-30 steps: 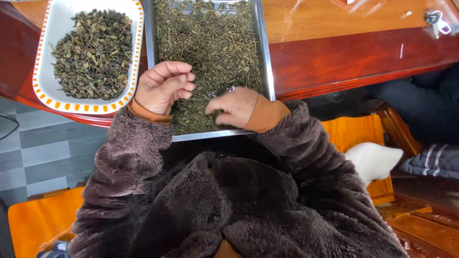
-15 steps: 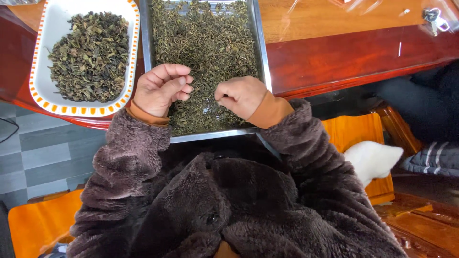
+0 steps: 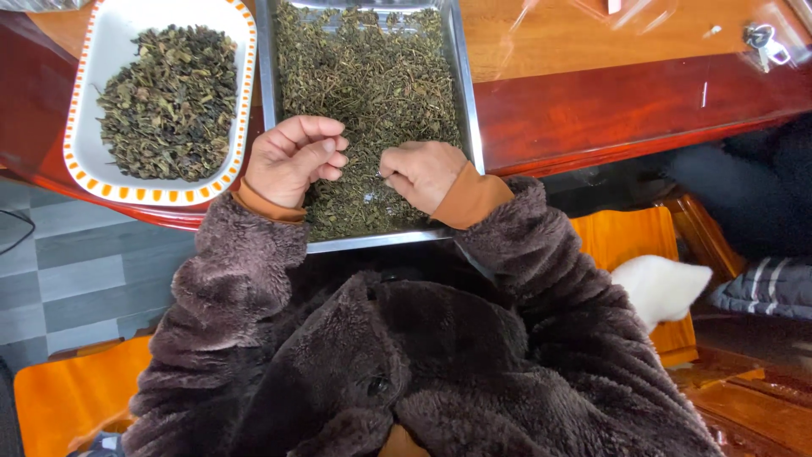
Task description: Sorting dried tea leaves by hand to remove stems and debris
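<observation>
Steel underneath, green on top: I'm looking down at a metal tray [image 3: 463, 110] heaped with dried tea leaves [image 3: 372, 85], and both hands are working right over its near end. My left hand [image 3: 292, 161] is palm-up with the fingers curled loosely inward, thumb tip near the forefinger; I can't tell whether any leaves sit inside that cupped palm. My right hand [image 3: 423, 173] lies knuckles-up, fingers tucked under and resting on the leaves, pinched down at the tips on the loose tea, though what it actually has hold of is hidden beneath the fingers. The two hands are near each other with a narrow strip of leaves between them. Out past the left hand, just beside the tray, there's a white oblong dish [image 3: 93, 101] with an orange dotted rim, carrying its own pile of darker, coarser leaves [image 3: 169, 101]. Beyond the right hand runs the bare red-brown wooden table [image 3: 626, 101], with a bunch of keys [image 3: 765, 42] well away at its far corner. Fuzzy dark brown sleeves [image 3: 237, 279] with orange cuffs come up to both wrists. Off to the right of the right arm I see an orange seat [image 3: 626, 241] and something white and furry [image 3: 660, 283] on it.
</observation>
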